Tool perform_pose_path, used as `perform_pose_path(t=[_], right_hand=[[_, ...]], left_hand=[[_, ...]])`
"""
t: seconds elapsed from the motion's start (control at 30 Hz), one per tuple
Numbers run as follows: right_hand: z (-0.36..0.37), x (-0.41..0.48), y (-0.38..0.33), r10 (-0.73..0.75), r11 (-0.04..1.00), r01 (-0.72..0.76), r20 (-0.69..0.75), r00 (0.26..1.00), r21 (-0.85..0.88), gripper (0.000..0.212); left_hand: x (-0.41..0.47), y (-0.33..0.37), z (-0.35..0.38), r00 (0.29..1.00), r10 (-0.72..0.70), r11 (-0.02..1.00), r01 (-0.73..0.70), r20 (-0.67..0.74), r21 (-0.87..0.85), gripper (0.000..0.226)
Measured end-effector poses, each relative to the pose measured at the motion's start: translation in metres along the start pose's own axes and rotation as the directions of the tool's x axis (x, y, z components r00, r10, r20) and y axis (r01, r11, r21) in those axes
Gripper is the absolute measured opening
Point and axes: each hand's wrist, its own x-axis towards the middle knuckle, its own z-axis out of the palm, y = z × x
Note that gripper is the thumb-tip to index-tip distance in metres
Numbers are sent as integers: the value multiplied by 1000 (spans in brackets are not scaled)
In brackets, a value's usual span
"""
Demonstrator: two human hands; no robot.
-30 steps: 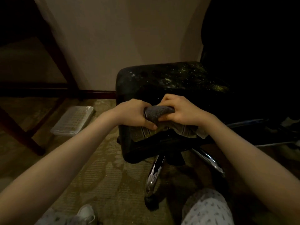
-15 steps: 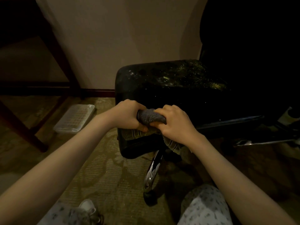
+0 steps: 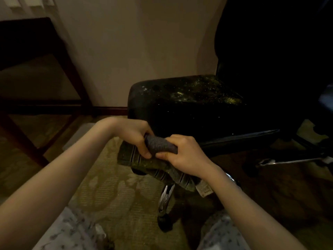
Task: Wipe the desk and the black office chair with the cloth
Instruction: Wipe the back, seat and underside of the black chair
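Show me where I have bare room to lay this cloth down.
The seat top is bare, between the wall and the backrest. The carpet between the desk leg and the chrome chair leg is free too. Crowded: the seat's front edge, where left hand and right hand grip the cloth.

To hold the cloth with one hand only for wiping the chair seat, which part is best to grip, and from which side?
Probably the rolled grey top of the cloth, from above: it forms a thick bundle between the left hand and the right hand, while the striped part hangs loose below, free for wiping.
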Motion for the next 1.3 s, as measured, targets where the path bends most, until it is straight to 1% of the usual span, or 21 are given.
perform_pose_path(t=[0.07, 0.13, 0.17, 0.23, 0.3, 0.4, 0.47, 0.53, 0.6, 0.67, 0.7, 0.77, 0.83, 0.9, 0.97, 1.03, 1.1, 1.13, 1.2, 1.27, 1.3], right_hand=[[-12, 9, 1, 3, 998, -13, -155, 988, -65, 30], [-23, 24, 8, -12, 972, -64, -319, 948, -227, 36], [-26, 32, 12, -1, 952, -107, -354, 935, -288, 38], [-26, 43, 22, 122, 911, -228, -303, 945, -344, 41], [-19, 48, 25, 249, 869, -316, -216, 944, -379, 40], [-6, 51, 15, 298, 850, -373, -246, 922, -371, 37], [7, 51, 4, 304, 853, -389, -274, 912, -349, 36], [19, 52, -9, 282, 872, -357, -251, 926, -335, 33], [20, 53, -21, 270, 927, -293, -127, 954, -235, 28], [7, 54, -26, 293, 956, -292, 40, 955, -26, 21], [-3, 55, -26, 297, 954, -299, 59, 953, 36, 16], [-23, 58, -21, 293, 956, -292, -51, 955, 21, 8], [-33, 65, -9, 256, 930, -313, -270, 928, -192, 15], [-33, 71, 7, 259, 854, -393, -378, 889, -340, 33], [-24, 76, 18, 365, 800, -485, -356, 860, -353, 35], [-12, 81, 20, 425, 775, -528, -332, 842, -347, 32], [-1, 86, 11, 413, 799, -509, -322, 852, -321, 29], [5, 88, 3, 392, 822, -479, -303, 869, -308, 28], [18, 91, -16, 351, 879, -392, -189, 917, -272, 29], [29, 93, -33, 337, 929, -331, 4, 942, -164, 28], [31, 94, -38, 335, 940, -326, 91, 938, -101, 24]], left_hand=[[-2, 7, -15, 982, 64, 998, -61, -178, 26, 21], [8, 13, -27, 897, 119, 986, -58, -426, 155, 23], [17, 15, -28, 849, 144, 977, -40, -509, 209, 27], [38, 13, -22, 809, 156, 967, -8, -567, 254, 32], [54, 0, -9, 828, 115, 985, -24, -548, 171, 27], [59, -20, 1, 801, 103, 995, -91, -590, 50, 17], [56, -29, -4, 822, 76, 997, -63, -564, 42, 17], [46, -36, -14, 896, -25, 1000, 24, -444, -8, 19], [29, -45, -25, 963, -121, 990, 101, -241, -95, 25], [13, -51, -32, 989, -102, 981, 82, -105, -177, 24], [9, -50, -34, 991, -66, 974, 40, -113, -221, 22], [13, -39, -40, 964, 1, 968, -69, -267, -243, 23], [33, -23, -47, 869, 69, 986, -135, -489, -101, 26], [58, -10, -46, 775, 159, 987, -133, -612, 88, 26], [78, -11, -38, 765, 165, 983, -75, -623, 169, 24], [84, -23, -26, 788, 118, 993, -81, -604, 88, 24], [75, -38, -19, 785, 69, 994, -109, -616, -28, 23], [68, -47, -20, 789, 34, 996, -74, -613, -39, 22], [47, -66, -27, 863, -89, 996, 70, -497, -58, 19], [25, -83, -33, 952, -210, 975, 187, -221, -122, 14], [16, -90, -35, 964, -237, 964, 218, -119, -151, 14]])
